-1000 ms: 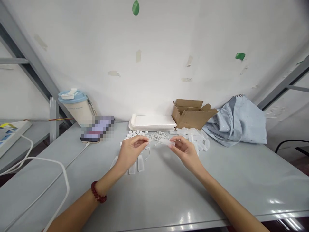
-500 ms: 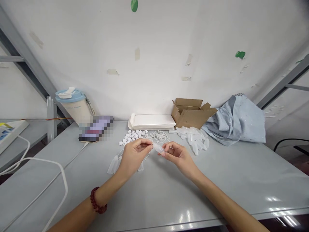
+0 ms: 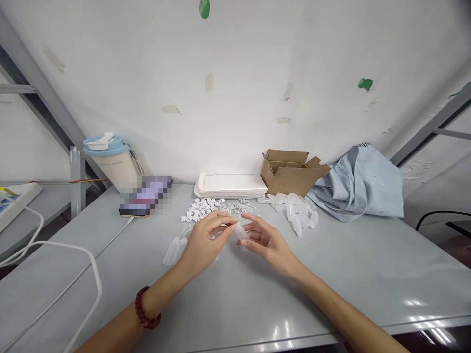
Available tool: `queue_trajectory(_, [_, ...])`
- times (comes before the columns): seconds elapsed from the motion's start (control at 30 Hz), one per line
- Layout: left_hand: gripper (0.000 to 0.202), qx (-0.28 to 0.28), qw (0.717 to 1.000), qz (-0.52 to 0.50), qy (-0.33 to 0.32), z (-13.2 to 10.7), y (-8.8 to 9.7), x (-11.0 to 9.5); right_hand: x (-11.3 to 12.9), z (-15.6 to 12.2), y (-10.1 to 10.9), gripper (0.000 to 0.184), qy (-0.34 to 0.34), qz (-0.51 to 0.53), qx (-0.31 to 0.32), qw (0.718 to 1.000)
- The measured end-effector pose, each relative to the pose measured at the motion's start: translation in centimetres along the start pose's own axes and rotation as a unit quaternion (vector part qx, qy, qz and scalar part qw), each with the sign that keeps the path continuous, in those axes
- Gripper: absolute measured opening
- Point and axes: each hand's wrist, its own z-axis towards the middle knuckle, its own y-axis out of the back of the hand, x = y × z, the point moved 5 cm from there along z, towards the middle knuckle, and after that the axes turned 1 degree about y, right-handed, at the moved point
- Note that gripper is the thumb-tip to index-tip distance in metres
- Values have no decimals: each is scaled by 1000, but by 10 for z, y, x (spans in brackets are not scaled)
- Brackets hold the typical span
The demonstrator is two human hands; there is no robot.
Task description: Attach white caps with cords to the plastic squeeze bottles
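Over the middle of the table, my left hand [image 3: 206, 240] pinches the upper end of a small translucent plastic bottle [image 3: 241, 232]. My right hand [image 3: 270, 243] has its thumb and curled fingers around the bottle's lower part, with the index finger lifted. The bottle tilts, its top towards my left hand. Just beyond the hands are a pile of white caps [image 3: 200, 210] and a tangle of thin white cords [image 3: 245, 208]. Several translucent bottles [image 3: 294, 211] lie heaped at the right. Beside my left hand lie bottles with cord loops [image 3: 174, 251], partly hidden by it.
A stack of white flat boxes [image 3: 233, 185] and an open cardboard box [image 3: 294, 177] stand by the wall. To the right is a light-blue cloth bag [image 3: 364, 184]. At the left are a lidded cup [image 3: 116, 164], a phone [image 3: 145, 197] and a white cable [image 3: 97, 274] across the table.
The bottle has turned to a steeper tilt between the hands. My right index finger has lifted and the right-hand fingers have spread a little. My left hand has shifted slightly right.
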Motion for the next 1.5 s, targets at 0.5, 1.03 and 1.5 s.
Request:
queue_trajectory(0.5, [11, 27, 995, 47, -84, 0, -5, -12, -1, -3, -4, 45, 19, -62, 15, 998])
queue_trajectory(1.03, [18, 135, 901, 411, 25, 42, -26, 34, 5, 2, 14, 37, 33, -78, -45, 995])
queue_trajectory(1.5, [29, 229, 948, 209, -75, 58, -24, -3, 8, 3, 10, 33, 27, 11, 55, 998])
